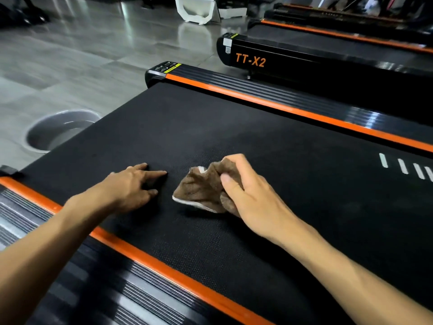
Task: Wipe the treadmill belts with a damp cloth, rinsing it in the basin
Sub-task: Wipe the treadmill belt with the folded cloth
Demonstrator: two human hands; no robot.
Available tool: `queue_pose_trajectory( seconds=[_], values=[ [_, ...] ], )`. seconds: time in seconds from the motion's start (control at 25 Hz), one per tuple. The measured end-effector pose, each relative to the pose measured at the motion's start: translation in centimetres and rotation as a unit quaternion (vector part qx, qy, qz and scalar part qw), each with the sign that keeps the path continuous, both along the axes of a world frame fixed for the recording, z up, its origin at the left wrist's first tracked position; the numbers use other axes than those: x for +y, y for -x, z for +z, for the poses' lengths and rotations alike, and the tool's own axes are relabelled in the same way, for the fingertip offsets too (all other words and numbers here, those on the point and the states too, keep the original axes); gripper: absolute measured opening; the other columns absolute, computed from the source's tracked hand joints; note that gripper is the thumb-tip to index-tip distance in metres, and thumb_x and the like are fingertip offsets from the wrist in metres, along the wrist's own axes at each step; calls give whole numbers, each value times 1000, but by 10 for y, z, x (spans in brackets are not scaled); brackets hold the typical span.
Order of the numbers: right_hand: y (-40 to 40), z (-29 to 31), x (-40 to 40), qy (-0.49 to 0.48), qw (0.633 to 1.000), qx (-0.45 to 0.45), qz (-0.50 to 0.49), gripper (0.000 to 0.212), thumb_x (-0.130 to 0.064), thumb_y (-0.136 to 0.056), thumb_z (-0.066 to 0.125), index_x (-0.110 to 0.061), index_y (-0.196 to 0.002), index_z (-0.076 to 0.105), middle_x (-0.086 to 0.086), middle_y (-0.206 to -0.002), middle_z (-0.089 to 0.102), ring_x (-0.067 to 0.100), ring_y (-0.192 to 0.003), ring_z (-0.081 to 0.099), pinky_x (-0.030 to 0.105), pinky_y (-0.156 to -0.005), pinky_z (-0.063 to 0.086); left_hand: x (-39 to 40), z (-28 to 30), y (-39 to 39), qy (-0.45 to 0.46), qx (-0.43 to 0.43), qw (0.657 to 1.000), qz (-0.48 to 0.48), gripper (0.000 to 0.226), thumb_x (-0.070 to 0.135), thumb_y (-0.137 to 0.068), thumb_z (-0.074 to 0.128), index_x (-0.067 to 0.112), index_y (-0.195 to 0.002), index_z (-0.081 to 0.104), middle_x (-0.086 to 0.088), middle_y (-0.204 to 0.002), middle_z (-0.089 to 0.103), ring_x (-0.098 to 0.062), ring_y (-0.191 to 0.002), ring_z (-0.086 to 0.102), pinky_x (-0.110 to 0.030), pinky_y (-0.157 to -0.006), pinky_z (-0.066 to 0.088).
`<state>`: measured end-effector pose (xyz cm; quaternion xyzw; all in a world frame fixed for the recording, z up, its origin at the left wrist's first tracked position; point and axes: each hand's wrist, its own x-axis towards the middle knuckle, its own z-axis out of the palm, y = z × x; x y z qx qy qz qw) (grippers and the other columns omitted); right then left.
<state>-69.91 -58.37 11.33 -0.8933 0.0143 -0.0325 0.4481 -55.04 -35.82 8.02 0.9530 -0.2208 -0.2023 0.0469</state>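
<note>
Here, the right hand (248, 195) grips a crumpled brown cloth (201, 191) against the black treadmill belt (234, 127). Just beside it, the left hand (133, 186) rests on the belt with fingers spread, holding nothing. A grey basin (46, 132) sits on the floor (70, 66) past the belt's far end.
</note>
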Motion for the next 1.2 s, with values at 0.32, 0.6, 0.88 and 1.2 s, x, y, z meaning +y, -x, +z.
queue_pose_trajectory(
  seconds=[0.32, 0.6, 0.88, 1.2],
  values=[
    [2, 8, -5, -330, 927, -16, -177, 19, -35, -104, 44, -24, -109, 58, 0, -106, 72, 20, -105, 68, 42, -91, 56, -57, 56, 48, 456, 299, 837, 42, 50, 55, -81, 65, 8, -98, 69, -7, -99, 68, -37, -90, 61, -35, -87, 51],
    [11, 11, -33, -338, 923, 5, -182, 5, -14, -89, 65, -13, -91, 61, 10, -88, 70, 25, -83, 66, 38, -72, 54, -38, 67, 51, 540, 223, 803, 118, 28, 14, -86, 66, -5, -107, 67, -11, -95, 71, -25, -87, 64, -29, -74, 50],
    [4, 32, -27, -50, 998, 27, 34, 55, -33, -77, 81, -46, -124, 56, -17, -125, 62, -1, -119, 55, 30, -98, 45, -48, 89, 59, 508, 189, 840, 2, 25, 30, -85, 70, 7, -96, 69, -13, -88, 67, -22, -80, 62, -39, -76, 49],
    [-11, 59, 0, -179, 982, 62, 24, 18, -10, -87, 69, -13, -105, 70, 5, -93, 75, 15, -84, 71, 25, -68, 52, -34, 95, 59, 411, 279, 865, -71, 58, 9, -70, 79, 11, -124, 58, -15, -115, 68, -28, -104, 68, -51, -91, 54]
  ],
)
